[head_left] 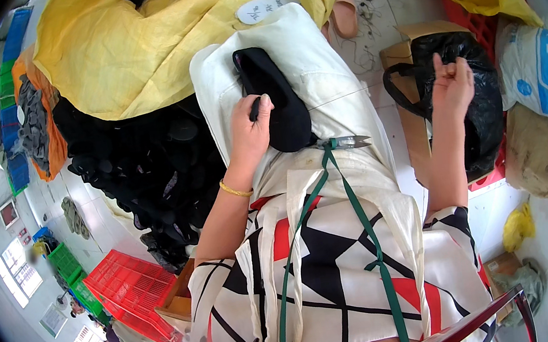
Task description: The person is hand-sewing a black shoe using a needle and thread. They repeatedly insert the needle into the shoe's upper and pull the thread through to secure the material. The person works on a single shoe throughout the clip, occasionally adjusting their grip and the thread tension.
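Shoe point(290, 126) lies on the apron point(340, 87), its edge pinched by the left hand point(251, 124), while the right hand point(452, 87) is raised with fingers curled, its hold unclear, and snips point(352, 141) rest unheld; I judge the shoe's form complete, handling unfinished, remaining work unreadable.

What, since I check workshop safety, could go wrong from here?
The slim silver metal snips on the thin green cord, beside the low black cloth shoe, could nick it or the left hand. The shoe, resting on the white lap cloth, might slide if that hand loosens.
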`<act>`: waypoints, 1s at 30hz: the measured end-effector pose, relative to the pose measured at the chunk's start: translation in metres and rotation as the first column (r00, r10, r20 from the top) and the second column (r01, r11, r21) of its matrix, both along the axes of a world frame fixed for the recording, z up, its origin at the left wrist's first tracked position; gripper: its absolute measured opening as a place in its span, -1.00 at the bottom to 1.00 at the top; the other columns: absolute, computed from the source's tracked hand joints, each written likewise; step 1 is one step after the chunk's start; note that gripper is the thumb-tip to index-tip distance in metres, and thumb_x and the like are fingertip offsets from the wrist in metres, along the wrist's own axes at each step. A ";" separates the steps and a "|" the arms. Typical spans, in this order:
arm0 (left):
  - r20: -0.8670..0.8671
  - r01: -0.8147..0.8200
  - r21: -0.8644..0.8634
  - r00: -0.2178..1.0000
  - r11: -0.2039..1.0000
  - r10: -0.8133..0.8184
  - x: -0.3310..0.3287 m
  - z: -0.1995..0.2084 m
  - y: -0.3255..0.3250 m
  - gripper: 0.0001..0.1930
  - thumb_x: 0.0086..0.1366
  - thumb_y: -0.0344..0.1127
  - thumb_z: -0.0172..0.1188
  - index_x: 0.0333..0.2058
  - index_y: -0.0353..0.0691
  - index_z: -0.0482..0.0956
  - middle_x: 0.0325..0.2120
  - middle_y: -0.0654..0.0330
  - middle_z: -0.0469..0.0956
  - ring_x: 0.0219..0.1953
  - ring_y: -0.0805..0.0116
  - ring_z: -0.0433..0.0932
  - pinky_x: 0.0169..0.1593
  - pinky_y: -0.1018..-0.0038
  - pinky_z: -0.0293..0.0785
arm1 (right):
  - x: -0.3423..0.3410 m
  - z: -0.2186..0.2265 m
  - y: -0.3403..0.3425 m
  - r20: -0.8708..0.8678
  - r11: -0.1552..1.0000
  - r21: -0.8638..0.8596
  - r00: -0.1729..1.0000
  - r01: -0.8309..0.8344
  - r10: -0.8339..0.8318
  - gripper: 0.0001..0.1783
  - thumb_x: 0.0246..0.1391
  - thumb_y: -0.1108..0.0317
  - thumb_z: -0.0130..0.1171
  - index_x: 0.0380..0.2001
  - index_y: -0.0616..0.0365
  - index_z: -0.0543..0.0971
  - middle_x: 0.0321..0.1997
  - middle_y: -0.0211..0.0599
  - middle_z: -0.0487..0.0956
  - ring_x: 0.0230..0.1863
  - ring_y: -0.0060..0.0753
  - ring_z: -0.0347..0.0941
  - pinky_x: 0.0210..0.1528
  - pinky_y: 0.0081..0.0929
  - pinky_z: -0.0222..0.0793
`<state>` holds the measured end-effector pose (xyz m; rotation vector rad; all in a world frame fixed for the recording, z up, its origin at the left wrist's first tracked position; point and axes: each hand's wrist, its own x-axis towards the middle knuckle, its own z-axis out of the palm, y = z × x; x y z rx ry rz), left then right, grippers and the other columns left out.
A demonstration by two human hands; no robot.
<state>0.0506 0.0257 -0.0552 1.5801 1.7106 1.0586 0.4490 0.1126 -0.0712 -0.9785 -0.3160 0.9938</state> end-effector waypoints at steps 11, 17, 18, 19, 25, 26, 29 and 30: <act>0.413 0.201 -0.631 0.905 0.749 0.105 -0.004 0.030 -0.014 -0.74 0.31 -0.24 0.30 -0.21 -0.34 0.56 -0.47 0.29 0.55 -0.41 0.56 0.52 -0.40 0.60 0.49 | 0.023 0.025 -0.005 0.381 0.983 0.144 0.911 0.112 -0.160 -0.87 0.36 0.42 0.06 -0.30 0.22 0.38 -0.52 -0.42 0.40 -0.53 -0.67 0.26 0.24 -0.15 0.46; 0.503 0.145 -0.605 0.832 0.783 0.235 -0.004 0.024 -0.028 -0.83 0.36 -0.29 0.23 -0.20 -0.27 0.56 -0.35 0.22 0.61 -0.34 0.47 0.59 -0.33 0.54 0.55 | 0.006 0.016 0.002 0.588 0.979 0.142 0.782 0.150 -0.205 -0.85 0.34 0.42 0.09 -0.17 0.27 0.39 -0.45 -0.37 0.48 -0.45 -0.62 0.40 -0.03 -0.51 0.51; 0.530 0.124 -0.611 0.797 0.781 0.288 -0.001 0.026 -0.029 -0.83 0.37 -0.29 0.22 -0.19 -0.27 0.56 -0.34 0.21 0.62 -0.34 0.46 0.60 -0.33 0.55 0.55 | -0.001 0.014 0.001 0.613 0.988 0.094 0.775 0.121 -0.153 -0.83 0.34 0.43 0.09 -0.12 0.28 0.38 -0.40 -0.32 0.54 -0.38 -0.57 0.47 -0.13 -0.59 0.46; 0.555 0.104 -0.619 0.759 0.779 0.340 0.001 0.027 -0.030 -0.83 0.38 -0.29 0.21 -0.18 -0.27 0.57 -0.32 0.20 0.62 -0.33 0.45 0.60 -0.34 0.55 0.55 | -0.013 0.012 0.001 0.634 0.993 0.078 0.765 0.089 -0.118 -0.84 0.34 0.44 0.08 -0.10 0.28 0.41 -0.35 -0.30 0.59 -0.33 -0.55 0.50 -0.12 -0.60 0.46; 0.735 0.206 -0.643 0.436 0.737 0.519 -0.004 0.018 -0.035 -0.81 0.38 -0.30 0.23 -0.13 -0.27 0.57 -0.31 0.11 0.65 -0.43 0.41 0.60 -0.43 0.59 0.53 | -0.110 0.011 -0.034 0.266 0.755 -0.279 0.708 -0.593 0.654 -0.87 0.32 0.36 0.15 -0.15 0.16 0.59 -0.39 -0.49 0.58 -0.41 -0.70 0.45 -0.34 -0.69 0.40; 0.732 0.204 -0.649 0.428 0.733 0.530 -0.003 0.019 -0.034 -0.81 0.38 -0.29 0.23 -0.13 -0.26 0.57 -0.31 0.11 0.65 -0.44 0.42 0.59 -0.43 0.59 0.52 | -0.126 0.015 -0.042 0.251 0.646 -0.334 0.596 -0.687 0.763 -0.87 0.32 0.34 0.16 -0.16 0.13 0.59 -0.42 -0.53 0.56 -0.46 -0.73 0.42 -0.40 -0.68 0.37; 0.725 0.193 -0.664 0.404 0.722 0.558 -0.001 0.020 -0.033 -0.83 0.38 -0.28 0.23 -0.16 -0.23 0.58 -0.32 0.12 0.65 -0.46 0.45 0.57 -0.44 0.60 0.51 | -0.162 0.030 -0.064 0.153 0.361 -0.346 0.328 -0.866 0.932 -0.87 0.32 0.32 0.16 -0.17 0.10 0.59 -0.49 -0.58 0.50 -0.54 -0.75 0.38 -0.48 -0.66 0.34; 0.725 0.190 -0.665 0.396 0.722 0.563 0.000 0.018 -0.033 -0.84 0.38 -0.28 0.23 -0.17 -0.22 0.58 -0.33 0.12 0.66 -0.47 0.45 0.57 -0.45 0.61 0.50 | -0.171 0.032 -0.069 0.227 0.333 -0.355 0.265 -0.874 0.937 -0.87 0.32 0.33 0.15 -0.17 0.12 0.59 -0.51 -0.55 0.50 -0.54 -0.75 0.39 -0.47 -0.65 0.35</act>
